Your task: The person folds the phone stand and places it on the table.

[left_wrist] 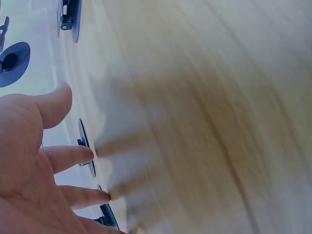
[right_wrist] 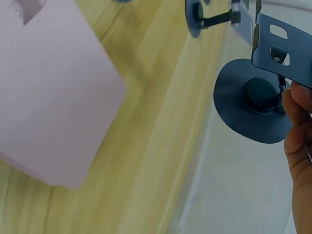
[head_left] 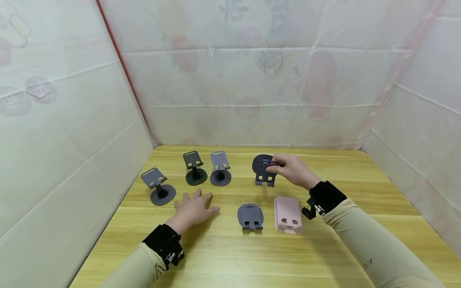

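Under both hands lies a wooden table walled by pale sheeting. Right hand pinches a dark folded stand, lifted above the pink stand. Left hand rests flat, fingers spread, holding nothing.

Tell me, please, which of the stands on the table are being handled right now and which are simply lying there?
In hand:
dark folded stand, pinched by the right hand

Lying about:
three opened stands
folded grey stand
folded pink stand
The left hand rests flat on the table, holding nothing.
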